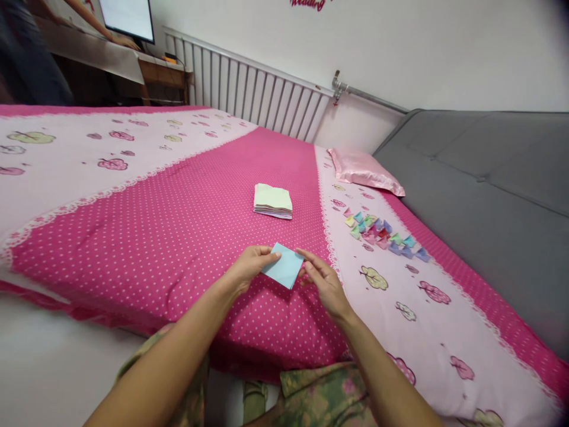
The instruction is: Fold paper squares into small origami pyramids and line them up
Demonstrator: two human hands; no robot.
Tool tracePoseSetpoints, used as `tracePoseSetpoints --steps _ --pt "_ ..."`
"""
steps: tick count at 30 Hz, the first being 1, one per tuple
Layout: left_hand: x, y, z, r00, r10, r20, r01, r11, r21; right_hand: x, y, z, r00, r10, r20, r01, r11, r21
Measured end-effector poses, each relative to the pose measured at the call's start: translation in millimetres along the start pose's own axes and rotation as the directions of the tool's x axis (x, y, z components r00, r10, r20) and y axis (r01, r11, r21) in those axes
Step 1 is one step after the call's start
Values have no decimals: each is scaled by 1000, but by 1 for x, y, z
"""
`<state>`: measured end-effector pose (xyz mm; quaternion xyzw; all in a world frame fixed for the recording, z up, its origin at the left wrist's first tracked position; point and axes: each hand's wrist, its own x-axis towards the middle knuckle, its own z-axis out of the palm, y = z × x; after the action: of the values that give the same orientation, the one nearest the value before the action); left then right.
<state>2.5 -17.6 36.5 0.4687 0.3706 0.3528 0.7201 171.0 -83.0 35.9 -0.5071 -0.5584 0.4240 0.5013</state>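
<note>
A light blue square of folded paper (283, 267) is held in the air above the bed's near edge. My left hand (249, 267) pinches its left corner, thumb on top. At the right corner are the thumb and forefinger of my right hand (326, 281), closed about the paper's edge. Just beyond my hands, a stack of square paper sheets (272, 200) lies on the pink dotted bedspread, a pale green sheet on top. To the right sits a group of several small folded paper pieces (382, 233) in blue, green, pink, red, yellow and purple.
The bed (191, 207) fills most of the view. A pink satin pillow (365, 171) rests against the grey padded headboard (484, 172). Along the wall runs a white radiator (249, 83). At the far left a person's arm (95, 24) reaches over a desk with a monitor (128, 18).
</note>
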Motion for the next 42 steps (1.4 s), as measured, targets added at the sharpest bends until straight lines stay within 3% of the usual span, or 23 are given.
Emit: tracePoseSetpoints --steps 7,15,32,42 --pt "0 -1 0 1000 -8 -17 8 1000 -7 -1 0 -1 990 -110 82 115 992 -50" --pt "0 0 0 1000 -14 -10 14 1000 -22 -4 0 0 982 -110 155 127 987 -102" --pt "0 -2 0 1000 -15 13 16 1000 -25 -1 4 0 985 -116 129 128 988 -88" --pt "-5 0 4 989 -36 145 34 999 22 -1 5 1 985 -136 108 150 980 -133"
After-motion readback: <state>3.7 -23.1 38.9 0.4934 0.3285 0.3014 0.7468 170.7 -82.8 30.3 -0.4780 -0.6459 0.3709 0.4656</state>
